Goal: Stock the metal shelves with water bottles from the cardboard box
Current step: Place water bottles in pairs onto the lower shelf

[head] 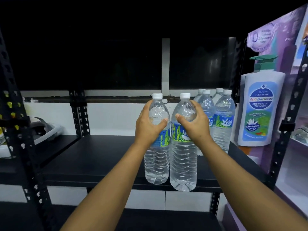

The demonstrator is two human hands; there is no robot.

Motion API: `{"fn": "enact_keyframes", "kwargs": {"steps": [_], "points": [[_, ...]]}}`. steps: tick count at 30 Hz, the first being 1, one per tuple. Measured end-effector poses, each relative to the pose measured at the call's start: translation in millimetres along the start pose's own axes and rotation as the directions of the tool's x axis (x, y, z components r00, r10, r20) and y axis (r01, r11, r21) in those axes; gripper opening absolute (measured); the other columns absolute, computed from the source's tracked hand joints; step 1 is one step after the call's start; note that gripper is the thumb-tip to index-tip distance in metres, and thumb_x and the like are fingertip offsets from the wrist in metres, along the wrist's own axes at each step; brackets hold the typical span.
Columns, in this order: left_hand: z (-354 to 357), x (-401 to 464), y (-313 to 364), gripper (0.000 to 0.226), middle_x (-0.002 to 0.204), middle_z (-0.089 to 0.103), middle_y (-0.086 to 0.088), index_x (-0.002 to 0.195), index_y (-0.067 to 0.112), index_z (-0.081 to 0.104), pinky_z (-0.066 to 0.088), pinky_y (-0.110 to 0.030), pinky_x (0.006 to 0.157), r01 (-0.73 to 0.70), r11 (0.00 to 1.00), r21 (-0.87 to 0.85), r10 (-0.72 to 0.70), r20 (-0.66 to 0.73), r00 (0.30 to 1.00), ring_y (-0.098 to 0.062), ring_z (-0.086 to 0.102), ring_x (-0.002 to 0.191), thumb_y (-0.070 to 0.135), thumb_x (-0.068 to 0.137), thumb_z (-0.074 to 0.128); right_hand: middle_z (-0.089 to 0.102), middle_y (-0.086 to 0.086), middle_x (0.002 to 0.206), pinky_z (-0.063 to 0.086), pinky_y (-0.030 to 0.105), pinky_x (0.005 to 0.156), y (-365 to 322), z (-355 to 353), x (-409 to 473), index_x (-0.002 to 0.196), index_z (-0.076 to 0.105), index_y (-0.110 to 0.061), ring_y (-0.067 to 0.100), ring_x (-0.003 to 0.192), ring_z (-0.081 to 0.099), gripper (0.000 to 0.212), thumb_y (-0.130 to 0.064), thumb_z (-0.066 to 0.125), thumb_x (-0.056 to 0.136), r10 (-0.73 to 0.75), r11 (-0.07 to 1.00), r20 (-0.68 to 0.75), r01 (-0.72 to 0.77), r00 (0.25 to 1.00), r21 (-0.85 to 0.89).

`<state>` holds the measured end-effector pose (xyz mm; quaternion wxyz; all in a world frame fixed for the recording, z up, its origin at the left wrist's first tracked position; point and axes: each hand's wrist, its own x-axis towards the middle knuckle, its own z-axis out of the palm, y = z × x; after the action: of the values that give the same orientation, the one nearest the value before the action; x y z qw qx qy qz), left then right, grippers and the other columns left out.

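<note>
Six water bottles in all: two held, one in the left hand point(149, 125) and one in the right hand point(194, 125), and four standing bottles point(222, 120) at the shelf's point(100, 157) back right. One large pump-bottle display point(260, 107) stands beside them.

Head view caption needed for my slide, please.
Each hand, left hand and right hand, carries one water bottle toward stocked bottles on the black metal shelf.
</note>
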<state>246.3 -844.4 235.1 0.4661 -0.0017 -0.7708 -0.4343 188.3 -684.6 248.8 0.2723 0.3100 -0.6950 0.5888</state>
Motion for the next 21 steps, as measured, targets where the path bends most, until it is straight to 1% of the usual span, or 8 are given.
{"fn": "enact_keyframes", "kwargs": {"steps": [3,5,6,8,10,13,18,21], "points": [[3,4,-4,0.078,0.126,0.058,0.005,0.139,0.040,0.035,0.054,-0.041,0.091,-0.002,1.000,0.010,0.002,-0.002,1.000,-0.019,0.061,0.106,0.049,0.070,0.070,0.048,-0.016,0.121,0.027,-0.003,0.081,6,2,7,0.134,0.048,-0.019,0.001,0.112,0.044,0.062,-0.024,0.077,0.080,-0.004,1.000,-0.002,0.004,1.000,-0.005],[4,6,-7,0.078,0.124,0.058,0.005,0.140,0.037,0.036,0.053,-0.041,0.091,-0.008,1.000,0.009,0.008,-0.008,1.000,-0.018,0.060,0.107,0.047,0.071,0.071,0.047,-0.015,0.122,0.028,-0.001,0.083,7,3,9,0.136,0.047,-0.019,0.002,0.112,0.043,0.064,-0.026,0.077,0.080,-0.011,1.000,0.005,0.012,1.000,-0.013],[4,7,-8,0.078,0.124,0.058,0.004,0.140,0.036,0.037,0.053,-0.041,0.092,-0.010,1.000,0.005,0.011,-0.012,1.000,-0.018,0.060,0.108,0.046,0.071,0.072,0.047,-0.012,0.125,0.030,0.003,0.088,8,4,10,0.137,0.045,-0.019,0.003,0.115,0.043,0.066,-0.027,0.077,0.080,-0.020,1.000,0.012,0.020,1.000,-0.024],[4,9,-11,0.078,0.125,0.058,0.003,0.141,0.035,0.037,0.052,-0.041,0.093,-0.011,1.000,0.000,0.011,-0.019,1.000,-0.018,0.059,0.109,0.046,0.071,0.071,0.047,-0.004,0.135,0.032,0.019,0.100,11,7,9,0.141,0.041,-0.019,0.009,0.123,0.043,0.074,-0.035,0.075,0.077,-0.056,0.996,0.021,0.057,0.998,-0.070],[5,9,-11,0.079,0.126,0.058,0.004,0.140,0.039,0.036,0.052,-0.041,0.094,-0.012,1.000,0.000,0.012,-0.007,1.000,-0.018,0.060,0.110,0.050,0.069,0.070,0.045,0.001,0.142,0.031,0.025,0.105,15,7,9,0.142,0.040,-0.018,0.010,0.128,0.040,0.079,-0.042,0.070,0.073,-0.057,0.995,0.005,0.058,0.998,-0.082],[6,8,-11,0.078,0.127,0.059,0.006,0.137,0.047,0.033,0.054,-0.042,0.092,-0.015,1.000,-0.002,0.015,0.016,1.000,-0.018,0.062,0.109,0.058,0.067,0.066,0.044,0.000,0.144,0.029,0.020,0.102,20,7,10,0.142,0.039,-0.018,0.004,0.125,0.038,0.080,-0.045,0.067,0.072,-0.046,0.996,-0.021,0.044,0.999,-0.074],[5,9,-15,0.082,0.124,0.061,0.003,0.139,0.042,0.034,0.055,-0.042,0.090,-0.004,1.000,-0.029,0.005,0.014,1.000,-0.018,0.063,0.106,0.058,0.066,0.066,0.045,-0.002,0.142,0.032,0.023,0.105,24,12,10,0.141,0.040,-0.019,0.010,0.129,0.041,0.077,-0.045,0.069,0.075,-0.063,0.996,0.002,0.063,0.998,-0.063],[6,9,-13,0.080,0.125,0.061,0.002,0.140,0.040,0.035,0.056,-0.039,0.089,-0.014,0.999,-0.038,0.015,0.029,0.999,-0.017,0.064,0.105,0.055,0.068,0.068,0.045,-0.003,0.141,0.027,0.009,0.098,26,12,11,0.141,0.039,-0.021,0.004,0.126,0.040,0.074,-0.038,0.075,0.078,-0.059,0.997,0.000,0.058,0.998,-0.048]]}}
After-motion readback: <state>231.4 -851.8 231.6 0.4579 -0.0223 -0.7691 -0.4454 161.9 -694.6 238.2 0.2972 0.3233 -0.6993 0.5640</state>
